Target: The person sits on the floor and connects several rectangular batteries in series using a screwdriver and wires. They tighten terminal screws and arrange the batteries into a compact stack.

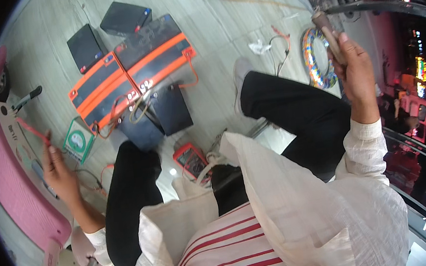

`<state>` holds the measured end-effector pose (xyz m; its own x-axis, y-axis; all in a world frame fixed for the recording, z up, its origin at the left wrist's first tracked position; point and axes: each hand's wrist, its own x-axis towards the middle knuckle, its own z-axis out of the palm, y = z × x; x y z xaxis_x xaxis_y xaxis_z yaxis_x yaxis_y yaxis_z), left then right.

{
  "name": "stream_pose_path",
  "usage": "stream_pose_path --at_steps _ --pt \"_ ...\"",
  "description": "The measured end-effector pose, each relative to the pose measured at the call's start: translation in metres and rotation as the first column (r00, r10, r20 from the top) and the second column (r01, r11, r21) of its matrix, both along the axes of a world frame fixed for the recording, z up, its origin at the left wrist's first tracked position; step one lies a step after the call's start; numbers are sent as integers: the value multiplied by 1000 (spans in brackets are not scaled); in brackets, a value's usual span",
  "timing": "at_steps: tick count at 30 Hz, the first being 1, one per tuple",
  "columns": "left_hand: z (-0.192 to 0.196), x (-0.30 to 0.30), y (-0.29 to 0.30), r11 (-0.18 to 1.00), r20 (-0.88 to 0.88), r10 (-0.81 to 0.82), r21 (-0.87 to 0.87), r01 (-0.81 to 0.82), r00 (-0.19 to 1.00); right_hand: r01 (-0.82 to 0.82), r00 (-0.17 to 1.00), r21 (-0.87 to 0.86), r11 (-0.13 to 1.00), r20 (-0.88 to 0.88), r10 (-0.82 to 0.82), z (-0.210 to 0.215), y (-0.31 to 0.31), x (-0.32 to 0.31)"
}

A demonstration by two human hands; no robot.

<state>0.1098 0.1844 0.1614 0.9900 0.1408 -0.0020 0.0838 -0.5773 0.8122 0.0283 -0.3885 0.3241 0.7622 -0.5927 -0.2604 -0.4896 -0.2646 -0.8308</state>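
On the left, my left hand point(60, 171) is closed, its fingertips pinching a thin red wire point(37, 132) beside a pink scooter deck point(17, 171). My right hand point(357, 66), at the right, wraps round a brown rod-shaped tool point(333, 40) with a wood-like handle; its exact kind is unclear. A tan cord point(261, 1) runs across the floor toward the tool's upper end. Between my hands lie black battery blocks with orange bands point(158, 63), with wires on top. Two dark blocks point(171, 109) sit against their near side.
A red multimeter point(191, 159) lies between my legs. A green-and-white box point(78, 140) is near my left hand. Black boxes point(85, 47) stand beyond the batteries. A multicoloured ring-shaped roll point(315, 58) and white crumpled scrap point(259, 47) lie right. Glass edging point(420, 149) borders the right.
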Motion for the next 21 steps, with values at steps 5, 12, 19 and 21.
stream_pose_path --at_steps 5,12,19,21 --pt "112 -45 20 993 211 112 12 -117 971 -18 979 30 999 203 12 -4 -30 -47" --pt "188 -131 -86 988 306 32 -155 17 952 16 953 243 970 291 -89 -5 -81 -106" --pt "177 -161 -138 890 226 -140 -399 223 964 -126 978 502 856 -80 190 -70 -12 -148" --pt "172 -156 -150 881 237 -115 -425 209 965 -199 897 564 801 -225 381 -110 24 -148"
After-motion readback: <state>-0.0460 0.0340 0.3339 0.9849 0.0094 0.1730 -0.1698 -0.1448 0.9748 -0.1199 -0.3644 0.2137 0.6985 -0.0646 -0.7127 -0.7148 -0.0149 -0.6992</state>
